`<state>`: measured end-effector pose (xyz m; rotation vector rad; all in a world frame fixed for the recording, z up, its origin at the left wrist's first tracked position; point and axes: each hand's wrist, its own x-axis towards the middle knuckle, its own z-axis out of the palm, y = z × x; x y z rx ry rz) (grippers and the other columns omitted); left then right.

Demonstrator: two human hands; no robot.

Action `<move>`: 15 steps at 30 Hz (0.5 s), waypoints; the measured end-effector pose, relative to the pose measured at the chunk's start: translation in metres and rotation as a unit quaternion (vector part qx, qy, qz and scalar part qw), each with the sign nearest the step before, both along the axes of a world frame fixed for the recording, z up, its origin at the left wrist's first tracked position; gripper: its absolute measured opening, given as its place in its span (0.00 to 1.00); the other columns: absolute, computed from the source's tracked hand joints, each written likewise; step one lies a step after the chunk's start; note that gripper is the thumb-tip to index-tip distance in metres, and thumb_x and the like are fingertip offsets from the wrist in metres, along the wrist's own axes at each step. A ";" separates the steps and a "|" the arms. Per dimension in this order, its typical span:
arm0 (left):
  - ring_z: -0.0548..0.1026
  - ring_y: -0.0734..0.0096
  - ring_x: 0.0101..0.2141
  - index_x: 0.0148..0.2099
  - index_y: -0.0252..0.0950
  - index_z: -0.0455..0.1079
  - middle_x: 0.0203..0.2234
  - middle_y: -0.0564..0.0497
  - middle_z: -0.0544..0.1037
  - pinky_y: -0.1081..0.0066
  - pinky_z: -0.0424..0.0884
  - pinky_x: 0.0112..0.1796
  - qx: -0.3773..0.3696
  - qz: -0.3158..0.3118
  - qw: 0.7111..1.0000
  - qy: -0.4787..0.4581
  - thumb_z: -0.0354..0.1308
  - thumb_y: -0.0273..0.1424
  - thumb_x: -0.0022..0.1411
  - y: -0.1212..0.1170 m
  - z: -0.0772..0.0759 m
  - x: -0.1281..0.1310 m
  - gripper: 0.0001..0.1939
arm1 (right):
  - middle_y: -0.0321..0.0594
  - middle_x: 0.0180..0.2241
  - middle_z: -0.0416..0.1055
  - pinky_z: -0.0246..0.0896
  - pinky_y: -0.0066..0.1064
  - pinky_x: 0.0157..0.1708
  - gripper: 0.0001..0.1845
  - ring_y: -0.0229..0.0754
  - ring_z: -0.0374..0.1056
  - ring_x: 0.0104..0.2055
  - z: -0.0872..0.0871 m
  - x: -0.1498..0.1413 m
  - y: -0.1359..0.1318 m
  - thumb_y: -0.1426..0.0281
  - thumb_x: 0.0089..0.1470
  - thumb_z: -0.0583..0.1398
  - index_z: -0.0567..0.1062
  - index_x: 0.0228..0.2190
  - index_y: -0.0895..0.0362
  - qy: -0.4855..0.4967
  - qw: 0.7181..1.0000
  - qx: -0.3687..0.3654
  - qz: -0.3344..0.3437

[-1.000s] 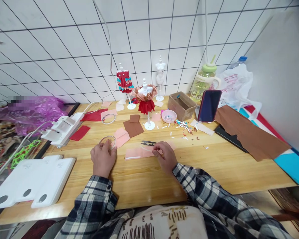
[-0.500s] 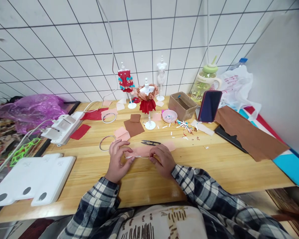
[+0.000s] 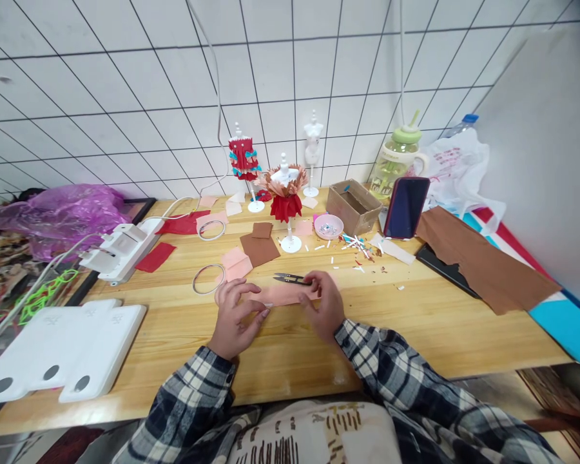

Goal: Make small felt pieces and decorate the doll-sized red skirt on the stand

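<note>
A pink strip of thin material (image 3: 287, 296), cloth or paper, lies flat in front of me. At its near left edge my left hand (image 3: 236, 316) has thumb and index tip together, the other fingers spread over it. A short white strip (image 3: 269, 305) pokes out by those fingertips. My right hand (image 3: 326, 306) is over the pink strip's right end. Its fingertips touch the rear end of the black thread snips (image 3: 290, 278), while the thumb stands apart. Left of the snips is a metal ring (image 3: 209, 279) beside folded pink pieces (image 3: 236, 263).
Behind the strip stands a small dress form in a red skirt (image 3: 286, 206). Brown squares (image 3: 261, 250), a pink bowl (image 3: 328, 226), a cardboard box (image 3: 354, 206) and scattered scraps (image 3: 360, 246) surround it. A phone (image 3: 406, 207) leans at right; a power strip (image 3: 125, 248) lies left.
My right hand has moved off the strip's near edge, up and right to the snips, and its thumb has parted from the fingers. My left hand has shifted slightly right along the edge.
</note>
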<state>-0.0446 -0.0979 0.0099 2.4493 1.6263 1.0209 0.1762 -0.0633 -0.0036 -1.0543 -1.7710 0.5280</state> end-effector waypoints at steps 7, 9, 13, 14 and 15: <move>0.67 0.57 0.45 0.32 0.46 0.76 0.37 0.49 0.75 0.48 0.57 0.51 0.034 -0.033 0.998 0.041 0.60 0.32 0.59 0.000 0.001 0.004 0.04 | 0.36 0.41 0.77 0.49 0.44 0.56 0.10 0.45 0.66 0.49 0.015 -0.003 -0.005 0.64 0.56 0.60 0.75 0.41 0.49 -0.154 0.971 0.094 0.156; 0.68 0.58 0.43 0.31 0.44 0.76 0.36 0.48 0.75 0.52 0.59 0.49 0.022 -0.027 0.999 0.022 0.60 0.33 0.59 0.000 0.003 0.005 0.05 | 0.34 0.34 0.78 0.49 0.43 0.53 0.06 0.42 0.68 0.41 0.014 -0.007 -0.004 0.64 0.58 0.59 0.77 0.35 0.49 -0.161 0.973 0.076 0.148; 0.70 0.61 0.41 0.36 0.42 0.76 0.34 0.49 0.76 0.56 0.61 0.48 -0.040 -0.037 0.999 0.005 0.56 0.36 0.62 0.003 0.001 -0.002 0.08 | 0.35 0.31 0.78 0.51 0.40 0.49 0.06 0.40 0.68 0.38 0.012 -0.009 0.005 0.67 0.59 0.59 0.77 0.31 0.52 -0.167 0.975 0.042 0.141; 0.71 0.62 0.41 0.40 0.42 0.77 0.34 0.49 0.77 0.57 0.61 0.47 -0.054 -0.025 0.998 0.000 0.55 0.35 0.63 0.005 -0.001 -0.006 0.10 | 0.35 0.31 0.78 0.52 0.40 0.47 0.06 0.41 0.68 0.37 0.013 -0.008 0.009 0.68 0.59 0.60 0.77 0.31 0.52 -0.173 0.975 0.027 0.134; 0.71 0.63 0.39 0.44 0.41 0.76 0.34 0.49 0.77 0.58 0.62 0.46 -0.063 -0.002 0.998 -0.006 0.52 0.35 0.65 0.007 -0.003 -0.011 0.12 | 0.36 0.31 0.78 0.52 0.39 0.45 0.05 0.41 0.68 0.37 0.014 -0.006 0.013 0.69 0.58 0.60 0.77 0.31 0.53 -0.179 0.976 0.009 0.124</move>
